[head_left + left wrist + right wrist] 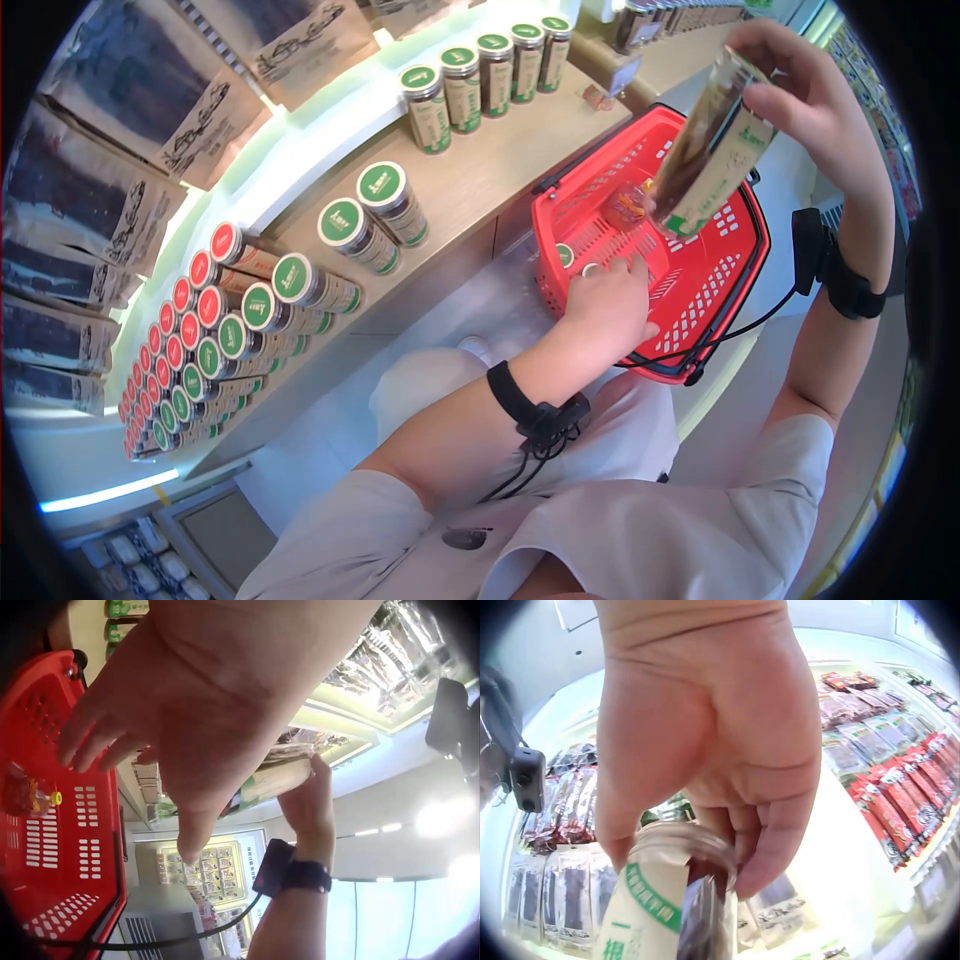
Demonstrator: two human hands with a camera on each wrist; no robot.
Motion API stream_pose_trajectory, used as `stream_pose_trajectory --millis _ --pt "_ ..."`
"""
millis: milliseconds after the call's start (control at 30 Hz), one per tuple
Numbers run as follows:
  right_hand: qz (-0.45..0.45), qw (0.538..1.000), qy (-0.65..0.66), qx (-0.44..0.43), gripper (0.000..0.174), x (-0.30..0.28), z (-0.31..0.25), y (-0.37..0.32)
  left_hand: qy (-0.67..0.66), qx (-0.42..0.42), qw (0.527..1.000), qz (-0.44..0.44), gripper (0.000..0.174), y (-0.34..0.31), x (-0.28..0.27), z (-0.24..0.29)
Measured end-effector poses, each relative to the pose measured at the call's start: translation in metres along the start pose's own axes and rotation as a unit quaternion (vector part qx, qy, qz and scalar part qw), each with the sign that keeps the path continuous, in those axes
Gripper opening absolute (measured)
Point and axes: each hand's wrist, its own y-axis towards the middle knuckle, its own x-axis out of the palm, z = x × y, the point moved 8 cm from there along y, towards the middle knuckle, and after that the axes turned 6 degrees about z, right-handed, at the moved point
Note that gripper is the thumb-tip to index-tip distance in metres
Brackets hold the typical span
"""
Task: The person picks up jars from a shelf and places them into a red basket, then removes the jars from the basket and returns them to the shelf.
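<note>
Shop aisle, at the counter: a shopper stands over a red basket point(700, 300) set on the ledge just beside the wooden shelf point(520, 140), where both arms seem able to reach it.
Right hand point(815, 100): raised above the basket, thumb and fingers curled round the upper end of a jar point(715, 150) and gripping it firmly.
Jar: in the air, well clear of shelf and basket, tilted with its white-and-green label turned up toward the shopper (likely the better to read it). Dark contents show through the glass.
Left hand point(605, 300): low over the basket's near side, fingers loose and spread, holding nothing. Whether it rests on the rim I cannot tell.
In the basket: a small orange packet point(625, 205) lies on the bottom, apart from the hand.
On the shelf: green-lidded jars point(380, 185) stand in rows. Farther left, red-lidded jars point(225, 242) lie with lids outward, so the colours face the buyer.
Behind: pouches point(100, 200) hang on the lit wall.
</note>
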Motion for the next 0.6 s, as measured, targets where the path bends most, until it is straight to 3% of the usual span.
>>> stream_pose_trajectory --millis 33,100,167,267,300,367,433,500,567,600 --pt "0.028 0.999 -0.007 -0.022 0.050 0.002 -0.008 0.014 0.019 0.003 0.999 -0.040 0.070 -0.007 0.009 0.002" --pt "-0.016 0.997 -0.067 0.033 0.056 0.020 -0.050 0.044 0.033 0.024 0.994 -0.102 0.049 -0.018 0.036 0.006" --pt "-0.018 0.995 -0.100 -0.002 0.053 0.050 -0.078 0.069 0.030 0.055 0.989 -0.136 0.030 -0.027 0.052 0.013" --pt "-0.018 0.989 -0.140 -0.046 0.049 0.096 -0.108 0.104 0.030 0.043 0.995 -0.088 0.028 -0.028 0.054 0.016" --pt "-0.003 0.981 -0.155 -0.117 0.048 0.109 -0.107 0.117 0.045 0.037 0.998 -0.039 0.024 -0.029 0.046 0.017" --pt "-0.060 0.976 -0.166 -0.124 0.050 0.135 -0.117 0.128 0.069 0.003 0.996 -0.051 0.023 -0.026 0.040 0.016" --pt "-0.022 0.973 -0.175 -0.149 0.046 0.157 -0.119 0.136 0.091 -0.032 0.994 -0.060 0.022 -0.025 0.031 0.006" --pt "0.014 0.967 -0.185 -0.175 0.043 0.180 -0.124 0.146 0.069 0.034 0.973 -0.216 0.022 -0.037 0.046 0.006" --pt "-0.100 0.966 -0.209 -0.118 0.041 0.219 -0.114 0.160 0.058 0.072 0.962 -0.257 0.022 -0.048 0.071 0.013" --pt "-0.100 0.966 -0.207 -0.118 0.041 0.229 -0.113 0.163 0.048 0.111 0.947 -0.297 0.021 -0.060 0.087 0.021"
